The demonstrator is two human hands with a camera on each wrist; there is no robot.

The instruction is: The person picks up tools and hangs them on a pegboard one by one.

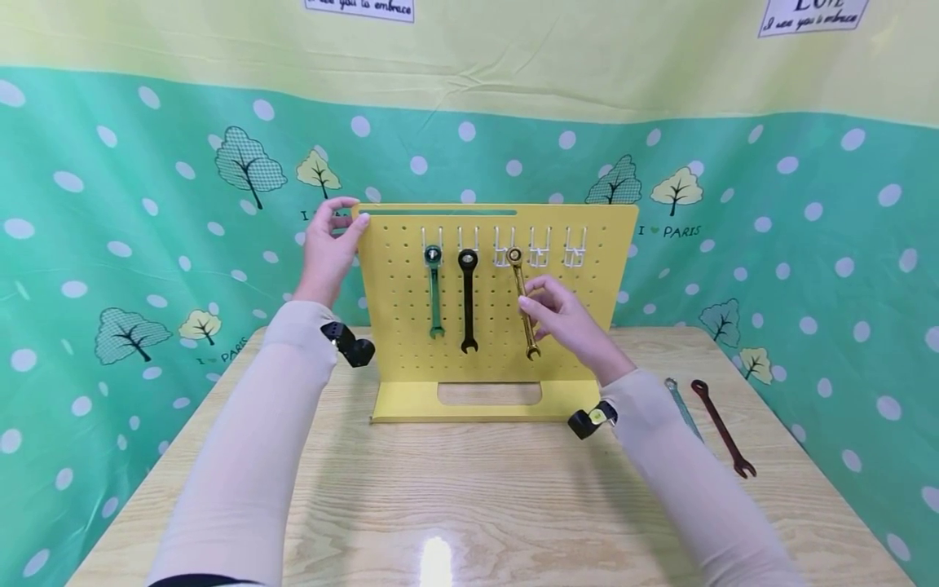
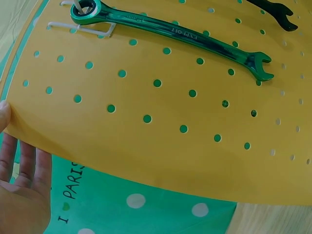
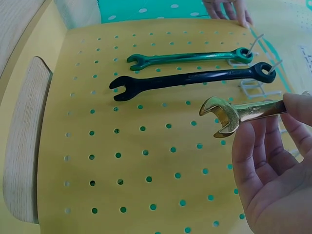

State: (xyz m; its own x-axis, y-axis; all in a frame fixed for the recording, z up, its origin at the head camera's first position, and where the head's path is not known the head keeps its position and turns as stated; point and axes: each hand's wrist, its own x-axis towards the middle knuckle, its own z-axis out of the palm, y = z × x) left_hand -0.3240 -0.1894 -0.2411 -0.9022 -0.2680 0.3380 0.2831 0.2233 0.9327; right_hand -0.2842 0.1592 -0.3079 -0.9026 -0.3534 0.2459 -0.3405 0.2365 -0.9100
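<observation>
My right hand (image 1: 557, 319) is pinching the gold wrench (image 1: 527, 328), its ring meeting a hook, seating unclear. Left of it, black (image 1: 469, 302) and green (image 1: 435, 293) wrenches are hanging; right, bare hooks (image 1: 539, 259) are leaving room before the board's (image 1: 403, 359) edge. Farther right, silver (image 1: 682, 403) and red (image 1: 722, 428) wrenches are lying on the surface (image 1: 499, 489). My left hand (image 1: 330, 249) is gripping the board's left edge.

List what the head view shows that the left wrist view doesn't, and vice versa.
Only head: the right hand holding the gold wrench, plus the red wrench and pale wrench.
Only left wrist: lettering on the green wrench.
Both: that green wrench, the yellow pegboard, the left hand gripping its edge, and the black wrench, cut off in the wrist view.
</observation>
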